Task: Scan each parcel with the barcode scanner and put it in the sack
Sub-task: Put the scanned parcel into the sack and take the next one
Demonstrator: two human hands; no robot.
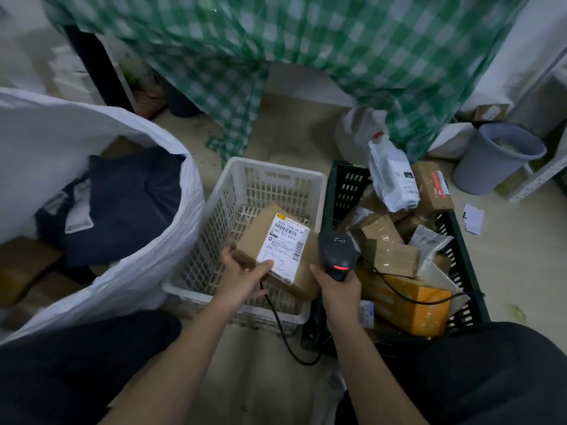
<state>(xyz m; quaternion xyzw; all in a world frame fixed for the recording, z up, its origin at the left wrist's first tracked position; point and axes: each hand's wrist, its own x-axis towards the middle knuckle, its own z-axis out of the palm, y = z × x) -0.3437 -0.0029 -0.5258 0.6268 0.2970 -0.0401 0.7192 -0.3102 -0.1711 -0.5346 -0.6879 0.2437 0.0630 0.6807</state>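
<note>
Left hand [245,277] holds brown cardboard parcel [276,256], white-labelled.

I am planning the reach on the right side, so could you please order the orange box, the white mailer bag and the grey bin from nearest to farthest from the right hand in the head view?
From the right hand, which grips the barcode scanner:
1. Orange box: just to its right, in the dark crate.
2. White mailer bag: at the crate's far end.
3. Grey bin: on the floor, far right.

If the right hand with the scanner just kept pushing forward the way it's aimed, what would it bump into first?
Probably the labelled cardboard box the left hand holds over the white basket; the right hand tilts the scanner toward it, though depth is unclear.
</note>
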